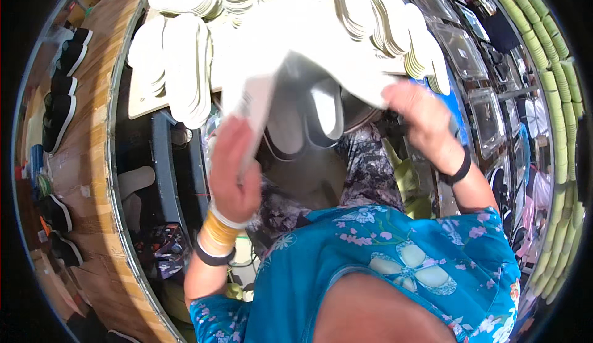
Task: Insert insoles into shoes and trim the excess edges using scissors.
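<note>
Shirt [296, 269]; insoles [256, 99] in left grip [233, 169], right grip [423, 119]

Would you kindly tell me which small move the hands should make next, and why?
Probably bring the left insole slightly closer to the shoes. The left hand holds it and the right hand holds the right insole, both raised near the shoes, whose openings face up between the hands.
</note>
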The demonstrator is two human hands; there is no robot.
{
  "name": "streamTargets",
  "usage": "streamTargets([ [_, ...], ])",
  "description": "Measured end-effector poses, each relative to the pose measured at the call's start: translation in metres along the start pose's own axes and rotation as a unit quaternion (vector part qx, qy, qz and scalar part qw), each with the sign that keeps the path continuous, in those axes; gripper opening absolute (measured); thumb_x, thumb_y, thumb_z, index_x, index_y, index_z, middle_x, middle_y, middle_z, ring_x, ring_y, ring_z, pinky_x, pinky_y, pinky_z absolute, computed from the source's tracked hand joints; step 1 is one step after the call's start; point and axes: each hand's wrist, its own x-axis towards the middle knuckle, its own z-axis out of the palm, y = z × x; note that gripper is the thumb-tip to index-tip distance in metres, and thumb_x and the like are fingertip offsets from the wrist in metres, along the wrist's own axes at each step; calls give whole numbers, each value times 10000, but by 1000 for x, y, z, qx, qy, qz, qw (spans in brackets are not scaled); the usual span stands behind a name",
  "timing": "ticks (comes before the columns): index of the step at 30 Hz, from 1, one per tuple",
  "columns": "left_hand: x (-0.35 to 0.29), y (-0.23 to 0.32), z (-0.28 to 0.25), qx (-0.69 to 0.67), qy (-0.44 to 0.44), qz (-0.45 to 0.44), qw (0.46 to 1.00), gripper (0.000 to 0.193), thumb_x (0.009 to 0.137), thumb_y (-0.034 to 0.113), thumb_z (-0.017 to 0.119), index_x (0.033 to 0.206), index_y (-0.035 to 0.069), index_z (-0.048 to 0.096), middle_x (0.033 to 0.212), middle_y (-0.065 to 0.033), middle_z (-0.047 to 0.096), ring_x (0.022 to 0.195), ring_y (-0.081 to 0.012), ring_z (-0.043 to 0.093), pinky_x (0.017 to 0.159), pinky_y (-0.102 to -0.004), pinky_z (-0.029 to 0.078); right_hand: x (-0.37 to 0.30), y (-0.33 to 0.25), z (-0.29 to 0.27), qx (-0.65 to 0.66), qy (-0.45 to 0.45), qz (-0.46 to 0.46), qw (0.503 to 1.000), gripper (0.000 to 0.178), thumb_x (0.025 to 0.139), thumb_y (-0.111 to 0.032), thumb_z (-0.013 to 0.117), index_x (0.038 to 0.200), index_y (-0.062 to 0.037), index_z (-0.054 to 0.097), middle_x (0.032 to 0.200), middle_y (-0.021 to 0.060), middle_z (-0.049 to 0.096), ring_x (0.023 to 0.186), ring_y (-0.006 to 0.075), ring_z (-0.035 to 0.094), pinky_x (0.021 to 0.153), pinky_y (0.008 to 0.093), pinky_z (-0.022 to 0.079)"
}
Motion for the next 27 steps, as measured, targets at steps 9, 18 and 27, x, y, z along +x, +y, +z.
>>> streamTargets([
  [9, 10, -12, 79, 146, -81, -111, 980, 742, 684, 277, 711, 1256, -13, 337, 1253, -303, 325, 1141, -448, 369, 960, -440, 331, -8, -19, 78, 72, -188, 205, 958, 656, 660, -301, 709, 1195, -29, 446, 974, 196, 566, 920, 315, 554, 820, 416, 426],
  [18, 38, -30, 51, 74, -200, -272, 938, 563, 745, 325, 675, 1171, 8, 489, 1036, -240, 576, 955, -303, 574, 842, -329, 428, -12, 2, 107, 16, -29, 208, 978, 281, 720, -237, 648, 886, -37, 539, 888, 165, 555, 791, 330, 580, 615, 409, 484],
  [27, 8, 55, -7, -286, -189, -512, 788, 217, 885, 293, 531, 811, 89, 533, 528, 8, 501, 338, -69, 419, 295, -196, 329, -53, 9, 15, 511, -155, 374, 758, 180, 852, -193, 534, 955, -46, 544, 716, 17, 533, 634, 86, 530, 468, 222, 405],
])
